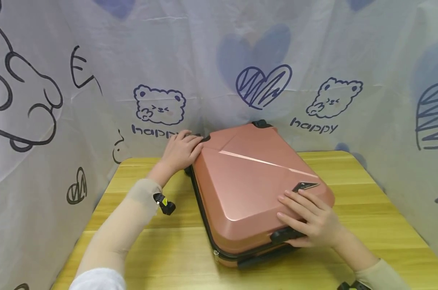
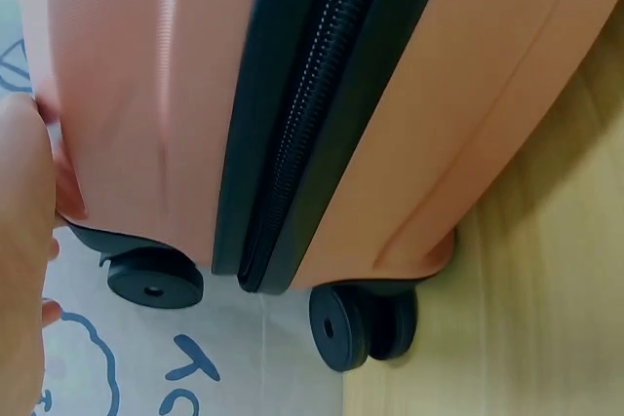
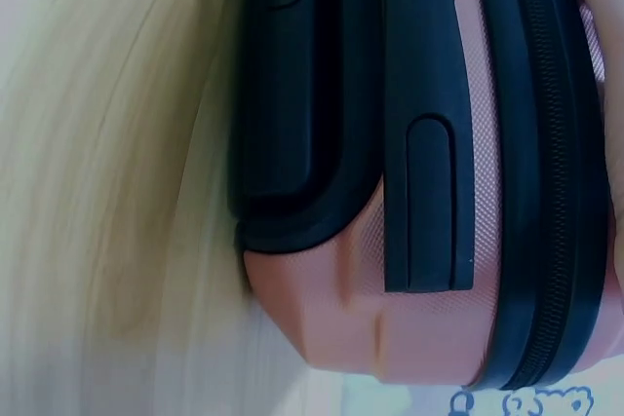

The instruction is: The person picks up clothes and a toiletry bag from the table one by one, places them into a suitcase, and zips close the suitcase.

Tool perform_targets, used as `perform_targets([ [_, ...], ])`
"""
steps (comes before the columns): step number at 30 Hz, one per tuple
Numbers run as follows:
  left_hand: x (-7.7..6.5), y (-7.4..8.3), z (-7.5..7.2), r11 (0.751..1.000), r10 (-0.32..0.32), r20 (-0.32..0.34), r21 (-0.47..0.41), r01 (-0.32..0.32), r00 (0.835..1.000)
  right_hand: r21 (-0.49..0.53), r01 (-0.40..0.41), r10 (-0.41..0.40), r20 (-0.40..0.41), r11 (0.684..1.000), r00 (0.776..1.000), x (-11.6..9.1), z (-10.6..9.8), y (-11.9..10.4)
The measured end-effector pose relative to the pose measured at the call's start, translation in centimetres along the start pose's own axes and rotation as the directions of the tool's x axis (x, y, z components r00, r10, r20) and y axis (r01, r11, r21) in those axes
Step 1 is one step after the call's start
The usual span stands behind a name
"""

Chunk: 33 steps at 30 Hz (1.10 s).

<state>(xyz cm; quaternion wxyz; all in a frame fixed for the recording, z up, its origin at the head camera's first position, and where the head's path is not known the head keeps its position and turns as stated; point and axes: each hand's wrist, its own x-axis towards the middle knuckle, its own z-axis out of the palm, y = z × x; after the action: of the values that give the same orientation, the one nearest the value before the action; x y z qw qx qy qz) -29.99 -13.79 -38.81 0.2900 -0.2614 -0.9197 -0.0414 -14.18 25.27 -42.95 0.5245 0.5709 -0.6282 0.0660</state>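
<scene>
Pink suitcase (image 1: 255,177) lying broadside on the table (image 1: 164,249); long axis running away from me and slightly leftward, wheels (image 2: 154,278) far, black handle (image 1: 285,234) near. My left hand (image 1: 181,151) rests, unclenched, at the far-left corner; my right hand (image 1: 313,221) lies with fingers extended on the near-right shell.

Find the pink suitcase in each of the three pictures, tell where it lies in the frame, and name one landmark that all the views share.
Head: the suitcase sits right of centre.
Left wrist: the suitcase spans the top and middle, its black wheels lower down.
Right wrist: the suitcase fills the middle and right.
Shared landmark: the black zip band along the suitcase's edge.
</scene>
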Motion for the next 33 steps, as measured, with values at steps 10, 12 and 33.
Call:
perform_targets([
  [10, -2.1, 1.3, -0.5, 1.000, 0.013, -0.134, -0.003, -0.014, 0.991, 0.149, -0.087, 0.081, 0.040, 0.985, 0.996, -0.8, -1.7, 0.3],
  [12, -2.4, 1.5, -0.6, 1.000, 0.010, -0.156, -0.004, -0.011, 0.988, 0.166, -0.117, 0.107, 0.071, 0.979, 0.992, -0.9, -2.1, 0.2],
  [33, -6.1, 3.3, -1.7, 0.999, 0.042, -0.282, 0.009, -0.041, 0.958, 0.114, -0.378, 0.329, 0.308, 0.919, 0.892, -3.4, -6.2, 0.3],
])
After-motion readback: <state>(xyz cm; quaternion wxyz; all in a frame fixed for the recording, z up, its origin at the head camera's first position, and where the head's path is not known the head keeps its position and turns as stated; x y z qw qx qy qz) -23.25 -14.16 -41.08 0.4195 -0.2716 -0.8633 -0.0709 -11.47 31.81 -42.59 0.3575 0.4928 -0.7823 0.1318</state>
